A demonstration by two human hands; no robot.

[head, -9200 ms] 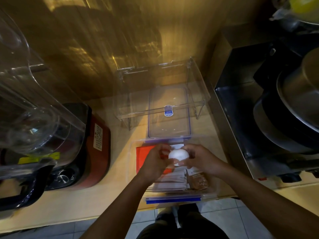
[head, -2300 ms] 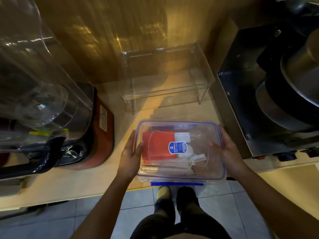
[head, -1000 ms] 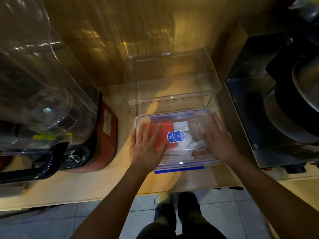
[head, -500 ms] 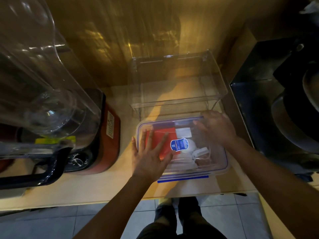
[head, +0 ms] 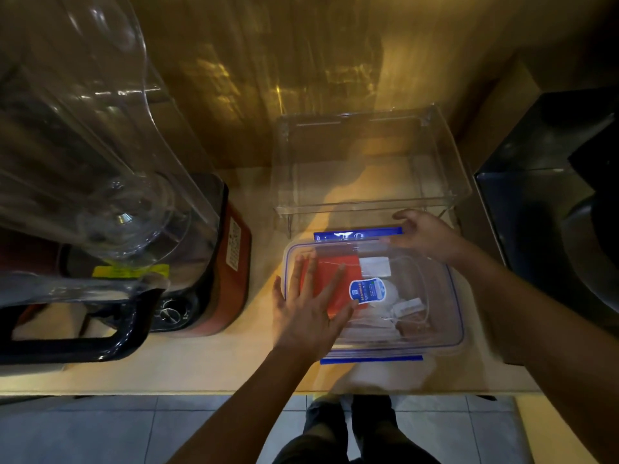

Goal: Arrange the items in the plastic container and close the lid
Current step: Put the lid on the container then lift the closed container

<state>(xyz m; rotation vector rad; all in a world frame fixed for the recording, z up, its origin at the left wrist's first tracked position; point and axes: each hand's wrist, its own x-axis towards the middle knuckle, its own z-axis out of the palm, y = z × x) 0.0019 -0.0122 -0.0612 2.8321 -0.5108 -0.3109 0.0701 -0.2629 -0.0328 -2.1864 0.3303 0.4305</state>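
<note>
— how far along?
— items sit inside the clear rectangular plastic container (head: 459,341) on the pale wooden counter (head: 201,363), with the blue-rimmed clear lid (head: 415,262) on top. my left hand (head: 308,313) presses it, fingers spread flat. my right hand (head: 427,234), loose and empty, is at the far blue clip (head: 357,234). latching remains, i judge.
— surroundings?
— red-based blender (head: 236,262) to the left, clear rack (head: 368,162) behind, grey tiled floor (head: 100,430).

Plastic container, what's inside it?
Through the clear lid: a red packet, white sachets, a white round item. The left hand and blue label cover parts of them.
</note>
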